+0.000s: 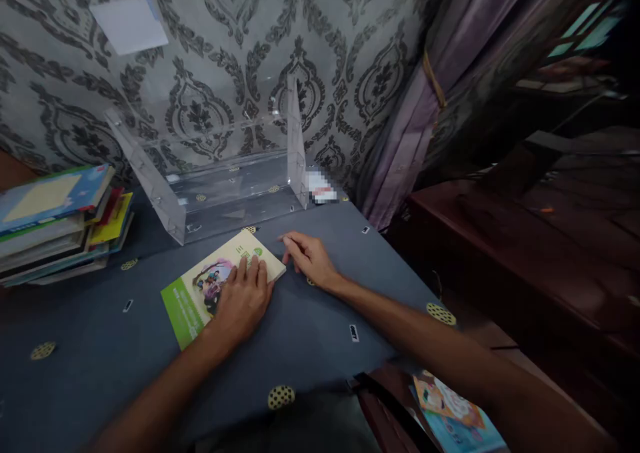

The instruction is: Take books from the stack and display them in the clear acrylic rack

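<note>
A paperback book (187, 306) with a cream and green cover and a round picture of figures lies at a slant on the table. My left hand (245, 291) rests flat on its cover, fingers stretched out. Just beyond the book's right corner is my right hand (309, 259), its fingers curled in and thumb against forefinger. Whatever may be between those fingertips is hidden. Behind the book stands a clear acrylic rack (163, 203) with two side panels.
Stacked books (50, 233) stand at the left. A patterned cloth (320, 346) covers the table. Past its right edge are a purple curtain (400, 153) and dark red furniture (460, 219). Lower right, colourful books (453, 413) lie below the table. A pixelated item (321, 187) sits beside the rack.
</note>
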Available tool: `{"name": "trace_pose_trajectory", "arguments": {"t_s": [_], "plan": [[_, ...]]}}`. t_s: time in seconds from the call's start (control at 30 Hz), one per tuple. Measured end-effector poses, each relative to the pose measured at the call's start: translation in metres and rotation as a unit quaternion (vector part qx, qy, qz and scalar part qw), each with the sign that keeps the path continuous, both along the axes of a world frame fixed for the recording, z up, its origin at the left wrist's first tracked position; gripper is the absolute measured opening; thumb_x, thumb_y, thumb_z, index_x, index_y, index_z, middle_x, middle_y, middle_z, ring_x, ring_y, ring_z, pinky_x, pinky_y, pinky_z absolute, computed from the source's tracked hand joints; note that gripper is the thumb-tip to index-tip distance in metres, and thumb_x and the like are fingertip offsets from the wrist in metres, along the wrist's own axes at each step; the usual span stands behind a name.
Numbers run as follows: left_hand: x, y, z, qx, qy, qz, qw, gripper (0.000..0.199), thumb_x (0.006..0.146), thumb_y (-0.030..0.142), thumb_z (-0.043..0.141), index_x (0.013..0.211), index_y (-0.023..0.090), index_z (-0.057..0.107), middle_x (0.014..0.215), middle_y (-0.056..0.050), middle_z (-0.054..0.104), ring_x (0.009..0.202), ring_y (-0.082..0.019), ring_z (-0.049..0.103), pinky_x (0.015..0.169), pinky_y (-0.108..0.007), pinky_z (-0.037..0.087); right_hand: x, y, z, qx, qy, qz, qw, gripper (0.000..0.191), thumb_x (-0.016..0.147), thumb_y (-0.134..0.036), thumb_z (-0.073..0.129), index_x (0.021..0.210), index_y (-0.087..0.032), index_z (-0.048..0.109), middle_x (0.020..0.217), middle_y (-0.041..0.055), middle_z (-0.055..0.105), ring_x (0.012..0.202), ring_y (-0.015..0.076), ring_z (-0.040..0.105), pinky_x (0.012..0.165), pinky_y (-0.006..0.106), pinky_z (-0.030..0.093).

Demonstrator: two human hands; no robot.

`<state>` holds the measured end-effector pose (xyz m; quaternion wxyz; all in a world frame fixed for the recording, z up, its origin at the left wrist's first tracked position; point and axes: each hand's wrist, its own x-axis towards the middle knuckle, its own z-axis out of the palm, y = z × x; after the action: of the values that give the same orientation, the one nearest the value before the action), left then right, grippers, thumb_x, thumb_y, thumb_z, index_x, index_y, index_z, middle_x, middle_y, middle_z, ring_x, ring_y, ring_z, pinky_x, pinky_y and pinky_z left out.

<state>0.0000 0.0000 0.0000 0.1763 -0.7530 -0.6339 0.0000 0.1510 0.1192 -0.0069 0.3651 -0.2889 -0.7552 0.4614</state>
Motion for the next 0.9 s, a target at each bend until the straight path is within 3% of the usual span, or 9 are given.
{"name": "trace_pose_trajectory", "arguments": {"t_s": [0.27, 0.47, 0.6, 0.7, 0.9], "plan": [[-0.001, -0.003, -0.005, 0.008, -0.031, -0.003, 0.999, 0.043, 0.099, 0.032, 0.047, 0.129, 0.005, 0.060, 0.135, -0.023, 0.061, 0.124, -0.037, 0.059, 0.099, -0.049, 0.051, 0.004, -0.003, 0.004, 0.113, -0.092, 0.064, 0.987, 0.029, 0.099, -0.030, 0.041, 0.087, -0.017, 0.064, 0.064, -0.0011, 0.059, 0.059, 0.0122, 0.055, 0.061, 0.023, 0.040], [-0.031, 0.004, 0.014, -0.028, -0.114, -0.033, 0.993, 0.032, 0.100, 0.033, 0.046, 0.119, 0.017, 0.065, 0.125, -0.010, 0.069, 0.116, -0.025, 0.063, 0.096, -0.039, 0.052, 0.006, -0.007, 0.003, 0.170, -0.118, 0.045, 0.977, 0.029, 0.096, -0.027, 0.043, 0.080, -0.016, 0.064, 0.065, 0.0006, 0.061, 0.056, 0.0120, 0.052, 0.060, 0.024, 0.037], [-0.060, 0.012, 0.032, -0.078, -0.142, 0.042, 0.986, 0.033, 0.098, 0.033, 0.051, 0.128, 0.022, 0.062, 0.136, -0.010, 0.061, 0.123, -0.029, 0.058, 0.099, -0.047, 0.049, 0.007, -0.010, 0.003, 0.188, -0.122, 0.039, 0.974, 0.030, 0.095, -0.028, 0.044, 0.074, -0.017, 0.063, 0.063, 0.0002, 0.059, 0.056, 0.0117, 0.052, 0.059, 0.024, 0.036], [-0.067, 0.014, 0.040, -0.113, -0.148, 0.114, 0.976, 0.038, 0.099, 0.037, 0.048, 0.135, 0.027, 0.057, 0.142, -0.010, 0.055, 0.120, -0.031, 0.059, 0.094, -0.048, 0.051, 0.006, -0.011, 0.005, 0.190, -0.124, 0.032, 0.973, 0.032, 0.095, -0.028, 0.044, 0.070, -0.018, 0.061, 0.062, 0.0004, 0.060, 0.056, 0.0120, 0.052, 0.059, 0.024, 0.036], [-0.056, 0.011, 0.052, -0.125, -0.104, 0.176, 0.971, 0.039, 0.099, 0.046, 0.044, 0.129, 0.027, 0.060, 0.117, -0.012, 0.061, 0.108, -0.031, 0.062, 0.074, -0.037, 0.053, 0.005, -0.007, 0.007, 0.195, -0.125, 0.019, 0.973, 0.028, 0.095, -0.026, 0.045, 0.081, -0.018, 0.068, 0.077, 0.0048, 0.071, 0.069, 0.0161, 0.064, 0.067, 0.026, 0.044]]}}
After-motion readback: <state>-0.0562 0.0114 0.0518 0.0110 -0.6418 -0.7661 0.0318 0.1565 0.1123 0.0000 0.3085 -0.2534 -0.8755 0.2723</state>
